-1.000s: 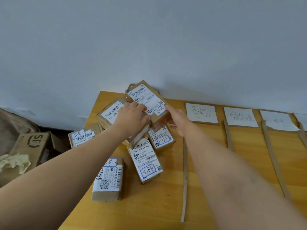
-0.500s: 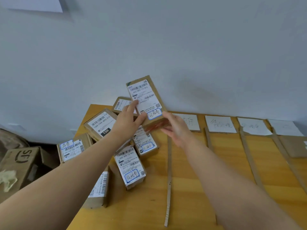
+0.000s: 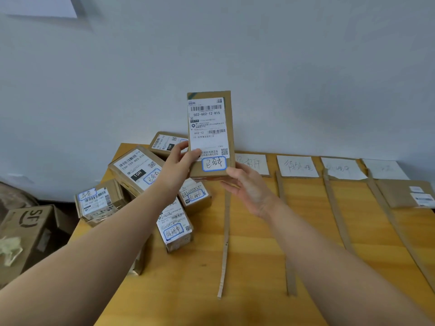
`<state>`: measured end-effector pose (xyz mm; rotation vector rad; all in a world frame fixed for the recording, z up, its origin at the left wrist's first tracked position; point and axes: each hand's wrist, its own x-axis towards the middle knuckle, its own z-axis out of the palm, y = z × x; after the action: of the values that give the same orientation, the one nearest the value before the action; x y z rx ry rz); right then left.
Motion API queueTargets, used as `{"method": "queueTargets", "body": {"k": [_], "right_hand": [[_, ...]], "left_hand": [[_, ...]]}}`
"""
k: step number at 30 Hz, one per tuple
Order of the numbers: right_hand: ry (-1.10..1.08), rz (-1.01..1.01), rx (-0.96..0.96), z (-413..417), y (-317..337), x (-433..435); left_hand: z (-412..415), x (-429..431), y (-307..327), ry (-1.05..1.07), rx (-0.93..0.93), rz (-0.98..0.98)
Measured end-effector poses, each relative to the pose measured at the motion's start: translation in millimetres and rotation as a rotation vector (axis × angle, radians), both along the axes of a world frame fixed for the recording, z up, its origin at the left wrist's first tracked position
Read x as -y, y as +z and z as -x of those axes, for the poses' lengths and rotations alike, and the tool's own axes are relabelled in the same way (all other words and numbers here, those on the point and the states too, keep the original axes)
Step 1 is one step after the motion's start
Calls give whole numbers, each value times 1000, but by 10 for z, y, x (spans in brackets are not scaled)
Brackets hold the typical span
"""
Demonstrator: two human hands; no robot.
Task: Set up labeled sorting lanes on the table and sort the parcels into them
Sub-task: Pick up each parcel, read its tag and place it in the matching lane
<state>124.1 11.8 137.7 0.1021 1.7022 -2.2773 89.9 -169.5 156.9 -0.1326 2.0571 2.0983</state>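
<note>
I hold a flat brown parcel (image 3: 210, 128) upright in front of the wall, its white shipping label and blue-framed handwritten sticker facing me. My left hand (image 3: 177, 169) grips its lower left edge, thumb on the label. My right hand (image 3: 247, 188) supports its bottom right corner from below. Beneath lies a pile of several labelled parcels (image 3: 138, 170) at the table's left end. Cardboard strips (image 3: 225, 241) divide the wooden table (image 3: 259, 267) into lanes, each headed by a white handwritten paper label (image 3: 297, 166) along the wall.
A flat brown parcel (image 3: 404, 192) lies in the far right lane. An open cardboard box (image 3: 26, 234) with crumpled paper stands on the floor left of the table. The table's left edge runs just beside the pile.
Both hands have lifted the parcel off the pile and turned it upright with its label toward me. The view has shifted right, showing more lanes.
</note>
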Motion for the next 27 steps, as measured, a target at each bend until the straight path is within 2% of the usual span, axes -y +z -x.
{"method": "queueTargets", "body": {"k": [4, 14, 21, 27], "right_hand": [[5, -41, -19, -58, 33, -121], [-38, -7, 98, -300, -91, -816], [-83, -56, 152, -462, -188, -1343], [-153, -46, 205, -559, -259, -1626]], "left_hand": [[-77, -87, -15, -23, 37, 0], [-323, -764, -54, -52, 65, 26], [-470, -1292, -250, -30, 99, -14], [-523, -1559, -310, -94, 129, -23]]}}
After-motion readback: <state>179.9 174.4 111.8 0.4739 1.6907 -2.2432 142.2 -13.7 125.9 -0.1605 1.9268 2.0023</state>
